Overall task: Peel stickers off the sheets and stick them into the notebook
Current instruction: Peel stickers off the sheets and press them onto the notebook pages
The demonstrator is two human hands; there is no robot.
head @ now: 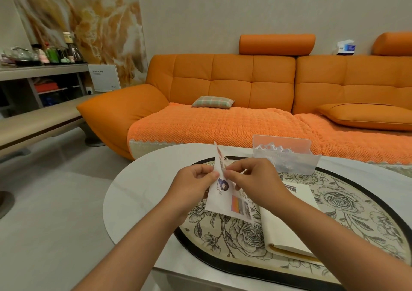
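Peeling is in hand, we judge: at frame centre our left hand (pixel 193 185) grips the sticker sheet (pixel 224 198), our right hand (pixel 256 182) pinches its top, and the freed piece must next go onto the notebook (pixel 287 222), lower right.

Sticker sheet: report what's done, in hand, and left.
Done: the notebook lies open, something printed near its top edge. In hand: left hand holds the sticker sheet, right hand pinches at it. Left: stickers show on the sheet; the page is mostly bare.
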